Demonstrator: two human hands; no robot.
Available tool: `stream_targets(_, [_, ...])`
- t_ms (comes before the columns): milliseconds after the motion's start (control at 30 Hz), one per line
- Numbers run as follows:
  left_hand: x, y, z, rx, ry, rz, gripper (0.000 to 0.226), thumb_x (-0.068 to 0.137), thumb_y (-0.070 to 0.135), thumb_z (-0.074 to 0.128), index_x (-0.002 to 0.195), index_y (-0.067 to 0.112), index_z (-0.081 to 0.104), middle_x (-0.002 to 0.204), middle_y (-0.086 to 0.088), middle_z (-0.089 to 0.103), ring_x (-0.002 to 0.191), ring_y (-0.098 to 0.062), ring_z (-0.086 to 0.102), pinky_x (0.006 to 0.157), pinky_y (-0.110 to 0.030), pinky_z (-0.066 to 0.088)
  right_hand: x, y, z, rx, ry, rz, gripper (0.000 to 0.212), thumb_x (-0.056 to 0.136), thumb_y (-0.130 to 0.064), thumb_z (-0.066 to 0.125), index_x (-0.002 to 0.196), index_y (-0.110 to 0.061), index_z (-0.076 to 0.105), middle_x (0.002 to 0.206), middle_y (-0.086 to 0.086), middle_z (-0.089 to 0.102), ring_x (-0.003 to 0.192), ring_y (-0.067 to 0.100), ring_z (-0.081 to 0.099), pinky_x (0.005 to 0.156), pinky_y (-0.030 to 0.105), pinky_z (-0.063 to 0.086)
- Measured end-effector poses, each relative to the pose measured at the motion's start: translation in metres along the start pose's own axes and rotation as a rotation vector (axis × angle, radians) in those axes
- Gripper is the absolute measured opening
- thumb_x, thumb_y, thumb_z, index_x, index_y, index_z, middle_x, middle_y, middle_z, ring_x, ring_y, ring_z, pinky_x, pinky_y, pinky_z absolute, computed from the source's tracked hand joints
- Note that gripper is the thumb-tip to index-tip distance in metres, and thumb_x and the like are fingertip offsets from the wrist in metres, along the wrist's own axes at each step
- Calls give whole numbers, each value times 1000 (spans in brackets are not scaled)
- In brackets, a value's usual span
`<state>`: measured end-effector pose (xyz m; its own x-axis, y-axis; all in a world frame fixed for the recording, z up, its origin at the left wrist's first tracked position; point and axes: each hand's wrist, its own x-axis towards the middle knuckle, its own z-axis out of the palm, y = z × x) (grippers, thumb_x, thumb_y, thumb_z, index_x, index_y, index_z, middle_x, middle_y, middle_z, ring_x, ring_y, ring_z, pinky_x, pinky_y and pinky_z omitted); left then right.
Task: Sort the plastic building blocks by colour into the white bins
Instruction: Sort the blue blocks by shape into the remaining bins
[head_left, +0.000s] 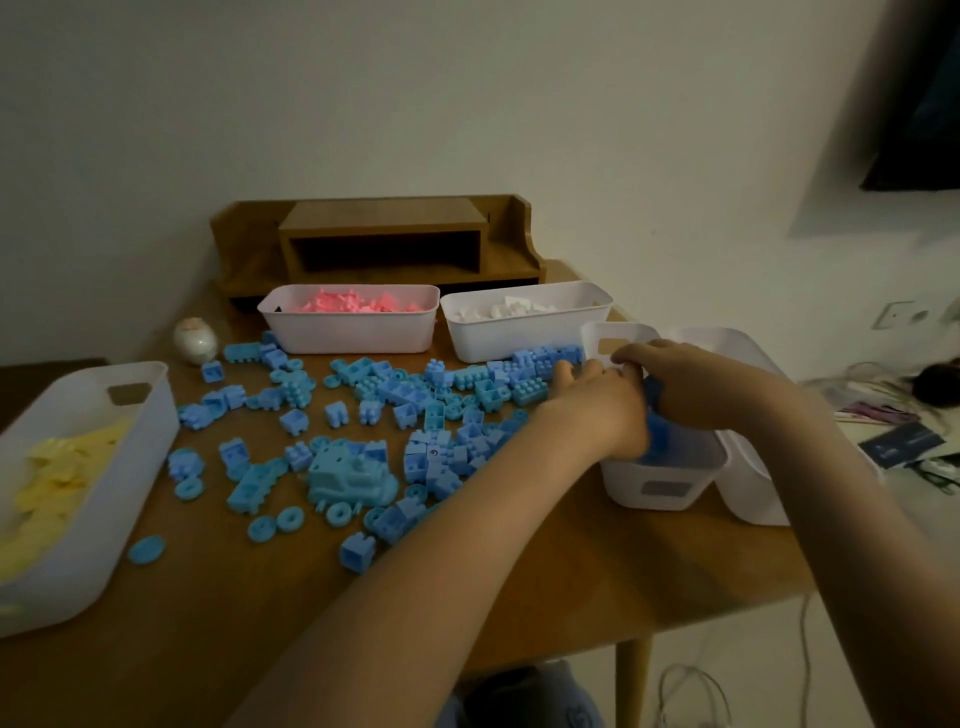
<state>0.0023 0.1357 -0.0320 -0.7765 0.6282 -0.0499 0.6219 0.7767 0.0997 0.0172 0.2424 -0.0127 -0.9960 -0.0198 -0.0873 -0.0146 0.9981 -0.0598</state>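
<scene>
Many blue building blocks (363, 431) lie scattered across the middle of the wooden table (218, 613). My left hand (597, 402) and my right hand (675, 379) are pressed together over a small white bin (665, 486) at the table's right edge. Between them they hold a clump of blue blocks (652, 391), and more blue blocks lie in the bin below. Other white bins hold pink blocks (353, 332), white blocks (519, 338) and yellow blocks (119, 467).
A further white bin (753, 483) stands right of the blue one, partly over the table edge. A wooden desk organiser (379, 244) lines the back wall. A pale egg-shaped object (195, 340) sits at the back left. Papers and cables lie on the floor to the right.
</scene>
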Motion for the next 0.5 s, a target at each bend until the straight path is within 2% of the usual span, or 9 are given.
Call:
stream_targets(100, [-14, -12, -2, -186, 82, 11, 49, 93, 26, 49, 137, 13, 33, 130, -9, 44, 123, -28, 33, 98, -43, 24, -2, -7, 2, 23, 2, -11, 61, 89, 3, 47, 143, -16, 26, 140, 12, 40, 122, 26, 46, 104, 36, 37])
stream_targets(167, [-25, -26, -2, -242, 132, 2, 52, 92, 23, 48, 141, 17, 30, 137, -7, 41, 126, -27, 31, 99, -42, 24, -4, -16, 3, 44, 26, -8, 61, 88, 4, 47, 142, -17, 27, 139, 11, 41, 122, 25, 46, 102, 35, 40])
stream_targets(333, [-55, -71, -2, -186, 152, -88, 44, 98, 23, 40, 142, 22, 33, 146, -2, 37, 133, -25, 29, 103, -41, 23, -10, -46, -1, 93, 154, -68, 61, 88, 4, 45, 143, -19, 31, 144, 10, 36, 132, 28, 34, 105, 37, 35])
stream_targets(500, [-83, -118, 1, -181, 124, -200, 38, 101, 21, 39, 138, 25, 40, 144, 1, 41, 131, -23, 33, 102, -41, 24, 3, -89, 2, 92, 226, -134, 56, 89, -3, 48, 140, -22, 36, 141, 7, 42, 127, 28, 38, 101, 38, 36])
